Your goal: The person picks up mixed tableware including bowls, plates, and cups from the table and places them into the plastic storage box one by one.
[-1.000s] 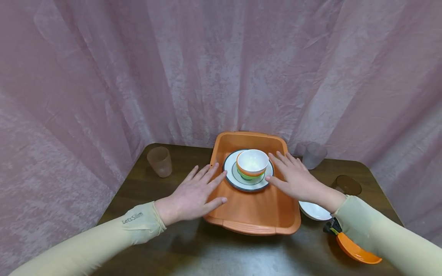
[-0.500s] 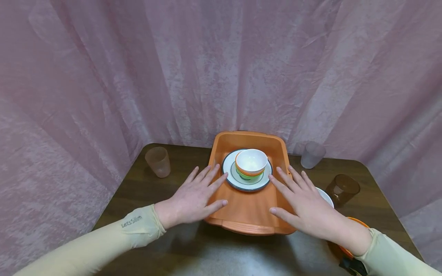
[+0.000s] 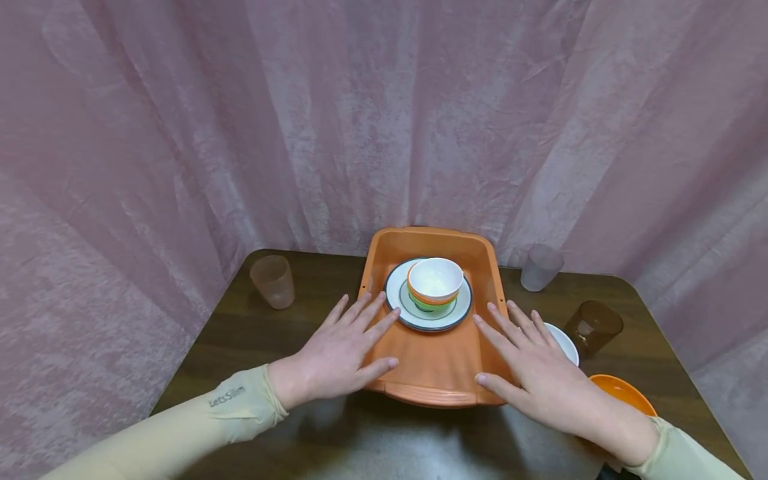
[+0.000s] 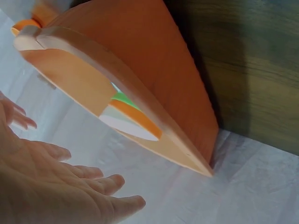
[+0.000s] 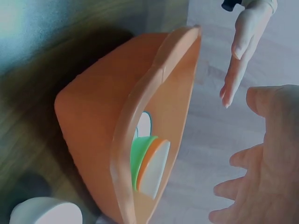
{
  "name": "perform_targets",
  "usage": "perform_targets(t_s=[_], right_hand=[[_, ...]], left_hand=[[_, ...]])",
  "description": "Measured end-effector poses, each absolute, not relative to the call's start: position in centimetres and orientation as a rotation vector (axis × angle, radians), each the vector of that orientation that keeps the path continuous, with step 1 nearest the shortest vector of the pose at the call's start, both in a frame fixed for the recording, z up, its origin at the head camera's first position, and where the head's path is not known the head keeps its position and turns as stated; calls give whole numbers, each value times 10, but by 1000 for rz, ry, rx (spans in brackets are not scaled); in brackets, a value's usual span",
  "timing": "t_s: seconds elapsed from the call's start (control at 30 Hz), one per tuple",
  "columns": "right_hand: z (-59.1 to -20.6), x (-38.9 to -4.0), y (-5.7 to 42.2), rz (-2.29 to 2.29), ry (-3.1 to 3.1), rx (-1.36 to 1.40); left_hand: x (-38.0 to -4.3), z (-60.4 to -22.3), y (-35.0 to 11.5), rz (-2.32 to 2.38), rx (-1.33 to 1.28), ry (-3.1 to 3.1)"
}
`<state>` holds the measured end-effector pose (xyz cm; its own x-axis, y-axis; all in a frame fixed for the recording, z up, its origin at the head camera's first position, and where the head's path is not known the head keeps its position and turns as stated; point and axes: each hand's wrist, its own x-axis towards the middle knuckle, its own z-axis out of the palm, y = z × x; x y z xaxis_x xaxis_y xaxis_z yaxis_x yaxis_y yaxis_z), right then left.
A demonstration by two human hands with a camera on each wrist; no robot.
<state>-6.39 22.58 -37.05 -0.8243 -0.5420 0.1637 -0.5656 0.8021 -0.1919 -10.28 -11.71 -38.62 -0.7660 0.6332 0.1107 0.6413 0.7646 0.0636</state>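
Note:
An orange plastic basin (image 3: 432,373) stands on the table, holding white plates with a dark rim (image 3: 396,297). On those plates sits a stack of bowls, a white bowl (image 3: 436,277) on top, orange and green below. My left hand (image 3: 339,353) is held over the basin's left side, fingers spread and straight, palm down. Over the right side, my right hand (image 3: 543,373) is spread in the same way. Both wrist views show the hands apart from the basin, higher than its rim, with nothing in them.
A pinkish tumbler (image 3: 273,283) stands at the left. To the right are a clear tumbler (image 3: 542,268), a brown tumbler (image 3: 594,327), a white bowl (image 3: 565,345) and an orange bowl (image 3: 624,392), partly hidden by my right arm. A pink curtain (image 3: 384,120) hangs behind the table.
My right hand has drawn back from beside the bowl stack, toward me and to the right, staying spread. The left hand has barely shifted. Basin and dishes keep their arrangement.

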Motion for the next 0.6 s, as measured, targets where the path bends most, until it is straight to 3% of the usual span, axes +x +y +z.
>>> perform_targets(t_s=[0.6], right_hand=[[-375,-43,289,392,-2920,653]], left_hand=[[-85,-382,-82,-166,-1293,-2788]])
